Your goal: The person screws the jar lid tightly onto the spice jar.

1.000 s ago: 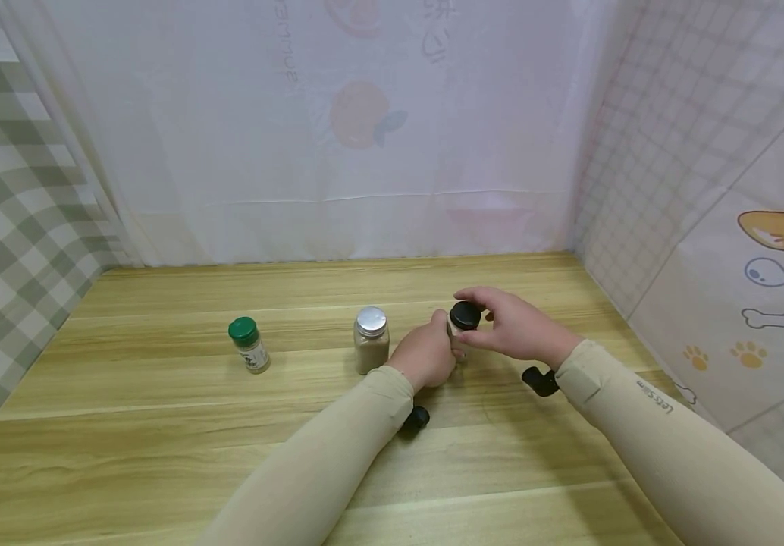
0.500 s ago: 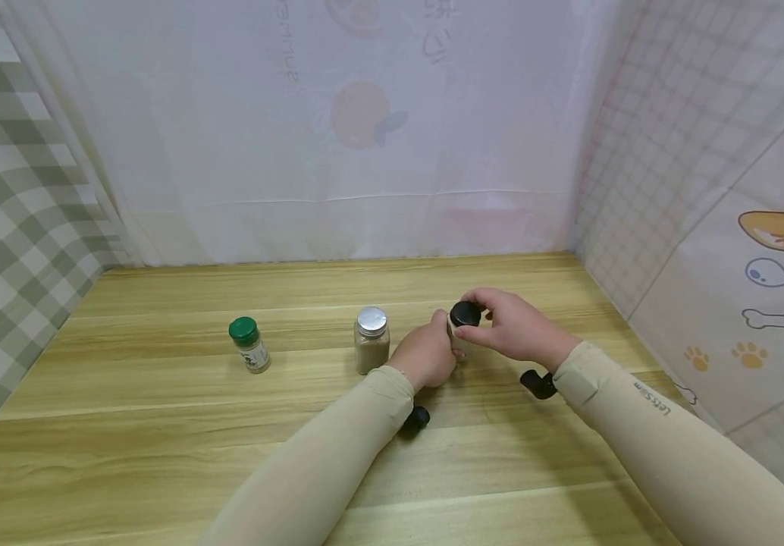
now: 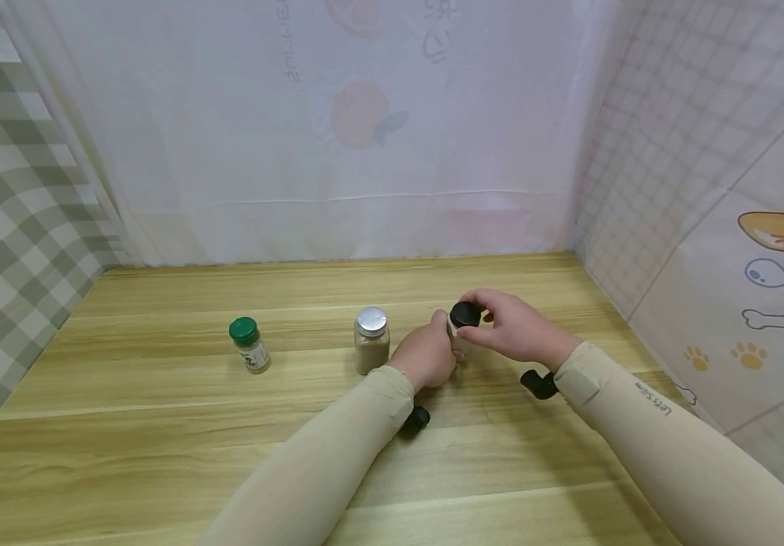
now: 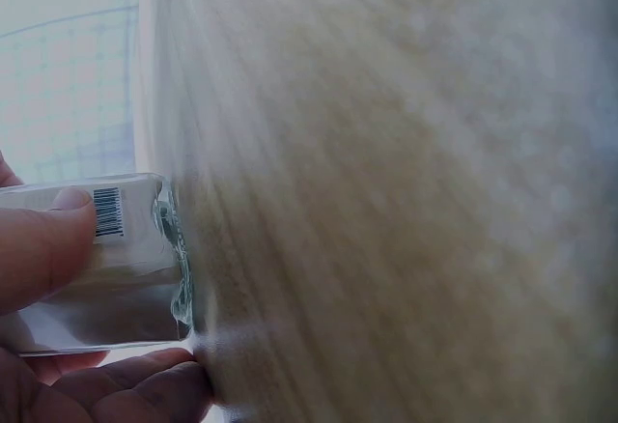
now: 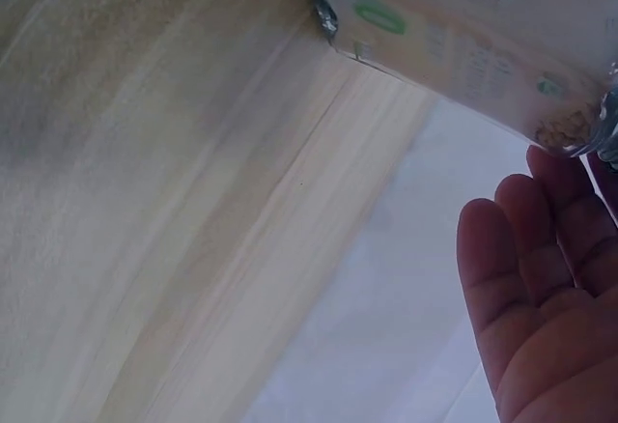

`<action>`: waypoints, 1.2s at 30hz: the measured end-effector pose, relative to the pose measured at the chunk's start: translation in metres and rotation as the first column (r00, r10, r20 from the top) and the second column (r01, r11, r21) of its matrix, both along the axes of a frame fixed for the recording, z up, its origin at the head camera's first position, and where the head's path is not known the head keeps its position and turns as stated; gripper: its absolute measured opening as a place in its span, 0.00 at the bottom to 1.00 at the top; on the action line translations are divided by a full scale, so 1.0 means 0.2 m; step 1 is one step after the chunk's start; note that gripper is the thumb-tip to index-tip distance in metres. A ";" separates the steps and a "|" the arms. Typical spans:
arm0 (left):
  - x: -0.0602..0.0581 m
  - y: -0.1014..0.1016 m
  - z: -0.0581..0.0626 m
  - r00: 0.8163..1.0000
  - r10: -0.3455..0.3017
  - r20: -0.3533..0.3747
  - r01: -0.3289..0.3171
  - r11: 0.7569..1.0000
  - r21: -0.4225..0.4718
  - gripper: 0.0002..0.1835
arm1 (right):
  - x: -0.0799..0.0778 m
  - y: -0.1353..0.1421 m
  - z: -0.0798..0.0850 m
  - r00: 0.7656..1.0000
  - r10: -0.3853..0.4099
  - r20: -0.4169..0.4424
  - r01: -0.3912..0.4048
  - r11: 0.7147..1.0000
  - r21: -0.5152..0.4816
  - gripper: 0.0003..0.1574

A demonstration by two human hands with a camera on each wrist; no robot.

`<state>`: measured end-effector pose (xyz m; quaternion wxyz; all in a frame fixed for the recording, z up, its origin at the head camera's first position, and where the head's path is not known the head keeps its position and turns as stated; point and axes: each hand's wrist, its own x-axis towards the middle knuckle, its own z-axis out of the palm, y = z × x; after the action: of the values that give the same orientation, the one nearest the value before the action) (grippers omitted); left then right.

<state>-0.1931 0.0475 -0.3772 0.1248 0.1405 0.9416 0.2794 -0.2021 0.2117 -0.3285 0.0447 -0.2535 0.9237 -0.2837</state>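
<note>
A squarish clear jar stands on the wooden table, a barcode on one side and a printed label on another. My left hand grips its body from the left. The right hand is at the black lid, pinching it between thumb and bent fingers. In the right wrist view, other fingers of that hand stretch out below the jar's top. Just left of my left hand stands a jar of tan powder with a silver lid.
Further left on the wooden table is a small shaker jar with a green cap. A white printed curtain hangs behind the table, and a patterned wall covering rises along the right side.
My right thumb and fingers have shifted slightly and drawn in closer around the black lid. The left hand and the jars have stayed in place.
</note>
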 end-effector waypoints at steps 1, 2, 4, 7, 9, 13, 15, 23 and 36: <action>0.00 0.00 0.00 1.000 0.001 0.002 -0.001 1.000 -0.001 0.22 | 0.00 0.00 0.00 1.000 -0.009 0.002 0.009 1.000 0.000 0.22; 0.00 0.00 0.00 1.000 0.001 0.002 -0.001 1.000 -0.001 0.22 | 0.00 0.00 0.00 1.000 -0.014 0.004 0.014 1.000 -0.002 0.23; 0.00 0.00 0.00 1.000 0.004 -0.001 -0.004 1.000 -0.001 0.23 | 0.00 0.00 -0.01 1.000 -0.015 0.011 0.016 1.000 -0.008 0.28; 0.00 0.00 0.00 1.000 0.007 -0.009 -0.007 1.000 -0.001 0.23 | 0.00 0.01 -0.01 1.000 0.006 0.028 -0.005 1.000 -0.025 0.34; 0.00 0.00 0.00 1.000 0.006 -0.013 -0.006 1.000 0.001 0.23 | 0.01 0.02 -0.01 0.999 0.027 0.035 -0.026 0.999 -0.039 0.34; 0.00 0.00 -0.01 1.000 0.001 -0.011 -0.001 1.000 0.005 0.22 | 0.01 0.02 -0.01 0.998 0.047 0.043 -0.044 0.997 -0.061 0.24; 0.00 0.00 0.00 1.000 0.000 -0.012 0.000 1.000 0.006 0.22 | 0.01 0.02 -0.02 0.998 0.036 0.051 -0.033 0.997 -0.072 0.21; 0.00 0.00 0.00 1.000 -0.002 -0.006 0.002 1.000 -0.003 0.24 | 0.00 0.03 -0.03 0.997 0.003 0.080 0.004 0.996 -0.088 0.31; 0.00 0.00 0.00 1.000 -0.009 -0.008 0.009 1.000 -0.010 0.24 | 0.00 0.03 -0.05 0.999 -0.003 0.051 0.008 0.994 -0.108 0.24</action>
<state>-0.1926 0.0474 -0.3770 0.1229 0.1453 0.9428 0.2738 -0.2017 0.2168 -0.3394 0.0534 -0.2459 0.9062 -0.3398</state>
